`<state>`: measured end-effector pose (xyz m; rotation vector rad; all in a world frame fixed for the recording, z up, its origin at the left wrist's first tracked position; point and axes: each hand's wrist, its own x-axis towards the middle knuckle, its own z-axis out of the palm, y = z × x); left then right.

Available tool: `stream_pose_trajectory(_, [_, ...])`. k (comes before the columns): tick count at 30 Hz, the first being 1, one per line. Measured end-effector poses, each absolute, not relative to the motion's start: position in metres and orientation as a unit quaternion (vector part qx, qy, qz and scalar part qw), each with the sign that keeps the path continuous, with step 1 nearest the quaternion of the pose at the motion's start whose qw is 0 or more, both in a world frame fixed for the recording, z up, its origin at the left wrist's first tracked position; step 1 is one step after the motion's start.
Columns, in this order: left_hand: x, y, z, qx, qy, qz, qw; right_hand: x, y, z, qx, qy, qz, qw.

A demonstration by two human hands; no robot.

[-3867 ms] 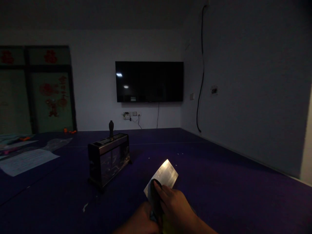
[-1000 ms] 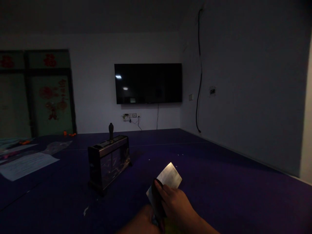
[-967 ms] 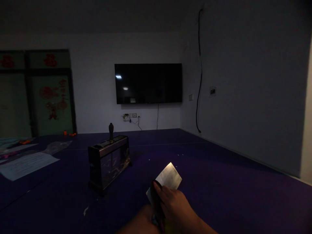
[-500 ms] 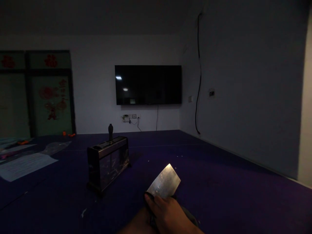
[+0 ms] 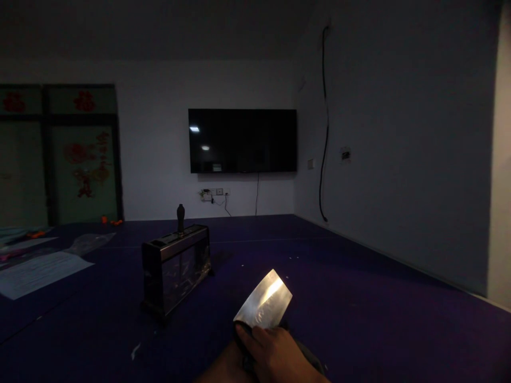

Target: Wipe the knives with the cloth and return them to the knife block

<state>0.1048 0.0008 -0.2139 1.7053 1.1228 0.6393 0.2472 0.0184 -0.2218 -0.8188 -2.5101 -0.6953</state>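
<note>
Hands sit low at the bottom edge, close together, over a big dark purple mat (image 5: pixel 359 308) that covers the floor. The right hand (image 5: pixel 275 356) is on top w/ its fingers (image 5: pixel 249 336) curled over a dark cloth (image 5: pixel 309 356) and pressed at the base of a wide shiny metal cleaver blade (image 5: pixel 264 300). The blade sticks up and away from the person, tilted to the right, and light bounces off it. The left hand (image 5: pixel 225 369) is under and to the left of the right one, mostly hidden and dark. It seems to be at the knife's handle end, but one can't tell if it grips it.

Left of the blade, a bit farther off, stands a dark boxy knife holder w/ a see-through front (image 5: pixel 175 266). One dark knife handle (image 5: pixel 181 218) pokes up from its top at the far end. The holder and blade are apart.

Far left on the mat lie white paper sheets (image 5: pixel 38 271) and a clear plastic bag (image 5: pixel 88 242). A big black flat TV (image 5: pixel 242 141) hangs on the white back wall, w/ plugs and cords below. A black cable (image 5: pixel 324 122) runs down the right wall. Dark glass doors w/ red paper cut-outs (image 5: pixel 83 154) are at far left.
</note>
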Motion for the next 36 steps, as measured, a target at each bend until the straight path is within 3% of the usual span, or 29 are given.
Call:
stream_pose_trajectory(13, [0.110,0.016,-0.219,0.735,0.410,0.318,0.436,0.252,0.015,-0.218,-0.349,-0.893,-0.210,0.190])
stream_pose_trajectory(26, [0.094,0.018,-0.240,0.683,0.452,0.254,0.513,0.272,0.029,-0.209,-0.482,-0.823,-0.200,0.225])
stream_pose_trajectory(36, [0.099,0.005,-0.217,0.655,0.510,0.203,0.519,0.294,0.043,-0.200,-0.549,-0.778,-0.166,0.257])
